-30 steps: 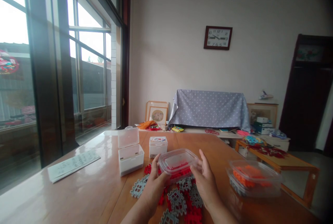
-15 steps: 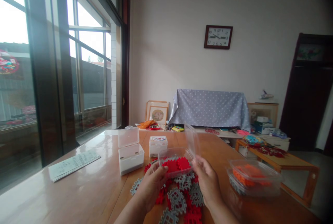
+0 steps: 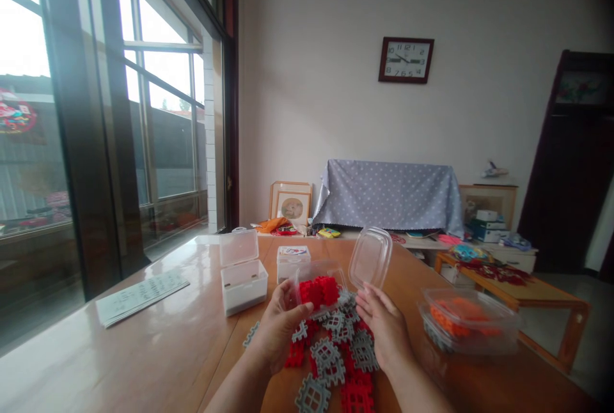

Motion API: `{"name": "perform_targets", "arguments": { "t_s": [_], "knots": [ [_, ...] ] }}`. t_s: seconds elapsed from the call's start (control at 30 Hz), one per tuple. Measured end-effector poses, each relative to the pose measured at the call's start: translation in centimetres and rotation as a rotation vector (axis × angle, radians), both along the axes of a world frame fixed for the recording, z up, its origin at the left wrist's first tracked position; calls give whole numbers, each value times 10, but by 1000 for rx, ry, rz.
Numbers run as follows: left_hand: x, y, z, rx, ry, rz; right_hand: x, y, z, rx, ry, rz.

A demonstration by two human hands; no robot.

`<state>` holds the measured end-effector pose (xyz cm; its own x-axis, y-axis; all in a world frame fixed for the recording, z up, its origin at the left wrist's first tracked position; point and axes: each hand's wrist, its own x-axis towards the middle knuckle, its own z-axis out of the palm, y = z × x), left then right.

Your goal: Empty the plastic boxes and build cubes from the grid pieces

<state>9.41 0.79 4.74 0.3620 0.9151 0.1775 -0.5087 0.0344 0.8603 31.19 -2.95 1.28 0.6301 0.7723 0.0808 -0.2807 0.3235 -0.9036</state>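
Note:
My left hand [image 3: 278, 323] grips a clear plastic container [image 3: 319, 267] by its left side, tilted toward me. Red interlocking blocks [image 3: 320, 291] lie inside it. My right hand [image 3: 381, 317] pinches the lower edge of a clear lid [image 3: 370, 258], held upright and apart from the container. Below and between my hands, grey window-shaped blocks [image 3: 328, 359] and red blocks [image 3: 357, 395] lie in a loose pile on the table. Part of the pile is hidden behind the container and my left hand.
On the wooden table [image 3: 158, 349], a white box with a raised lid [image 3: 244, 288] and a smaller white box [image 3: 293, 261] stand behind my left hand. Papers [image 3: 141, 295] lie at left. A clear container of orange blocks [image 3: 467, 320] stands at right.
The lid has come away from the container's right side, moved right and turned its flat face toward me. The container has tilted, and its red blocks have shifted left.

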Motion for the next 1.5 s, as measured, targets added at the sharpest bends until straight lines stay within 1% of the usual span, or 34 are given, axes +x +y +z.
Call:
{"name": "perform_targets", "arguments": {
  "t_s": [0.17,0.3,0.4,0.47,0.6,0.7,0.9,1.1,1.23,1.33,1.43,1.5],
  "knots": [
    [1,8,-11,199,166,162,3,4,-7,-54,29,15],
    [3,9,-20,335,260,224,2,6,-11,-94,13,27],
    [3,6,-22,364,293,281,-1,5,-11,-109,15,44],
    [2,5,-22,374,325,288,-2,5,-11,-106,21,59],
    [-1,8,-22,473,414,327,-2,6,-14,-117,16,75],
    [-3,10,-20,498,406,351,-1,8,-18,-139,9,78],
    [-4,12,-10,429,286,371,-3,9,-21,-160,5,110],
    [-8,11,3,178,88,313,-6,5,-16,-154,-61,136],
    [-13,10,7,9,-39,277,-7,2,-11,-146,-106,132],
    [-14,9,8,-91,-72,248,-7,0,-8,-131,-124,133],
    [-15,8,10,-132,-72,228,-8,-1,-4,-124,-168,110],
    [-15,8,10,-154,-69,229,-8,-2,-1,-92,-239,90]
  ]
}}
